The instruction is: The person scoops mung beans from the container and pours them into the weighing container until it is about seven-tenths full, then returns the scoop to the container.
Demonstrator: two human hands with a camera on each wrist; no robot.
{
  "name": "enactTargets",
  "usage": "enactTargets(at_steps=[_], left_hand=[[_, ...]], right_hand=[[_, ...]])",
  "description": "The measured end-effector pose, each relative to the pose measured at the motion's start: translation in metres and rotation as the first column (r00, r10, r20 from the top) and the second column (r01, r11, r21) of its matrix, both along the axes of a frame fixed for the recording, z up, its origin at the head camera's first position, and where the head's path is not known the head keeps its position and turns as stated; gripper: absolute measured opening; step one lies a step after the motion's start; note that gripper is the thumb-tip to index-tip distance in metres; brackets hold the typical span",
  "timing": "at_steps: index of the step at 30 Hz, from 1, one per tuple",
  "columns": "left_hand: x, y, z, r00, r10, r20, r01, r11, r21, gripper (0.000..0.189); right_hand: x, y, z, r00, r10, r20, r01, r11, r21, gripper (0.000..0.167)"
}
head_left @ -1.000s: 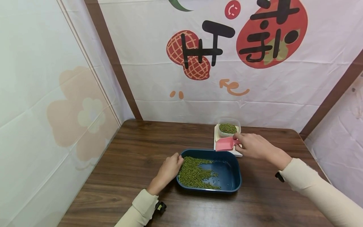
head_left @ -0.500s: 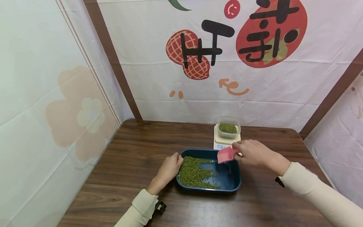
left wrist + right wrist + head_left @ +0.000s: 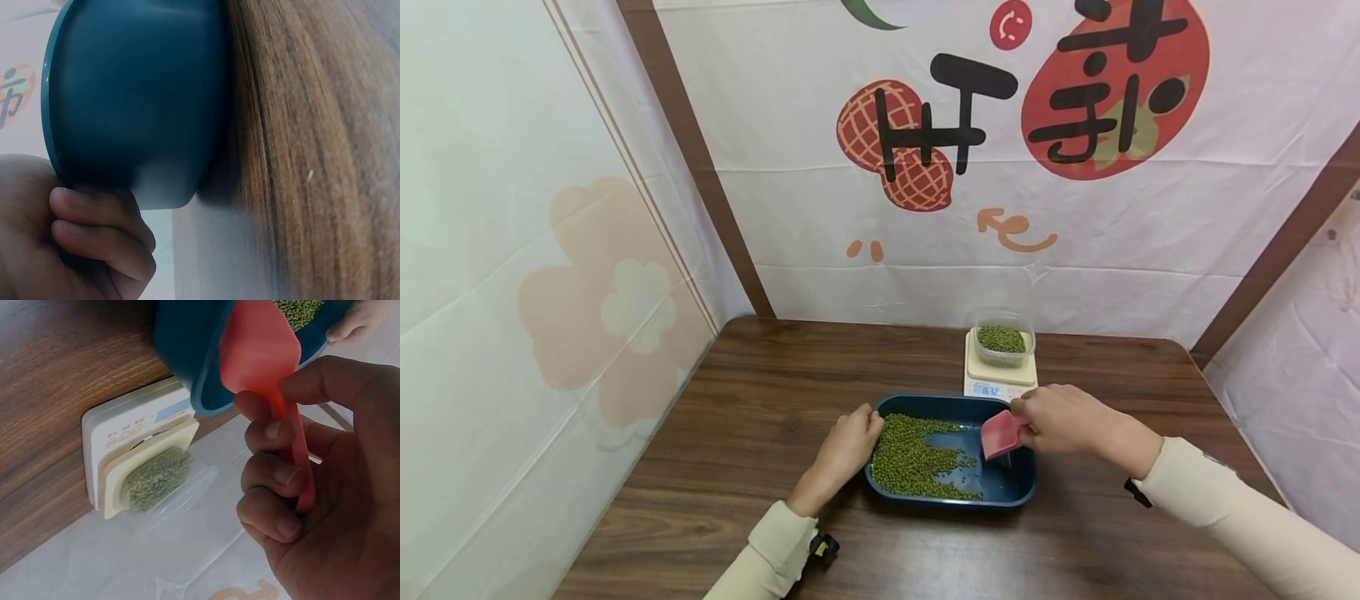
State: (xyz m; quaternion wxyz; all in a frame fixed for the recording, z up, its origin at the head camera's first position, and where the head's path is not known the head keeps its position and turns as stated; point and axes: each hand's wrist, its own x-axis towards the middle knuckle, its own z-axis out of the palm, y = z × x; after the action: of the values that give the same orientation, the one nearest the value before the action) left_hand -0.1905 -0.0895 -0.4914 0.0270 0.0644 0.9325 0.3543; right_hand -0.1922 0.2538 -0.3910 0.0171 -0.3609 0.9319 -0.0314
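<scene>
A blue plastic basin holds green mung beans, heaped toward its left side. My left hand grips the basin's left rim; curled fingers show against its outer wall in the left wrist view. With my right hand I hold a pink scoop by its handle, fingers wrapped round it in the right wrist view. The scoop's head is over the bare right part of the basin, and no beans show in it. Behind the basin, a clear plastic container of beans sits on a white kitchen scale.
The scale's lit display shows digits, close behind the basin's back rim. Everything stands on a dark wooden table. A printed white cloth hangs behind the table, and another covers the left side.
My right hand has brought the scoop from in front of the scale forward and down over the basin's right side, uncovering the display. The left hand stays at the rim.
</scene>
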Motion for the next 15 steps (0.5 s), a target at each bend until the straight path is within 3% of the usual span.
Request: enactTargets(at_steps=[15], left_hand=[[0.002, 0.000, 0.001, 1.000, -0.002, 0.010, 0.002, 1.000, 0.022, 0.035]], right_hand=[[0.017, -0.013, -0.004, 0.996, 0.088, 0.019, -0.089, 0.995, 0.049, 0.017]])
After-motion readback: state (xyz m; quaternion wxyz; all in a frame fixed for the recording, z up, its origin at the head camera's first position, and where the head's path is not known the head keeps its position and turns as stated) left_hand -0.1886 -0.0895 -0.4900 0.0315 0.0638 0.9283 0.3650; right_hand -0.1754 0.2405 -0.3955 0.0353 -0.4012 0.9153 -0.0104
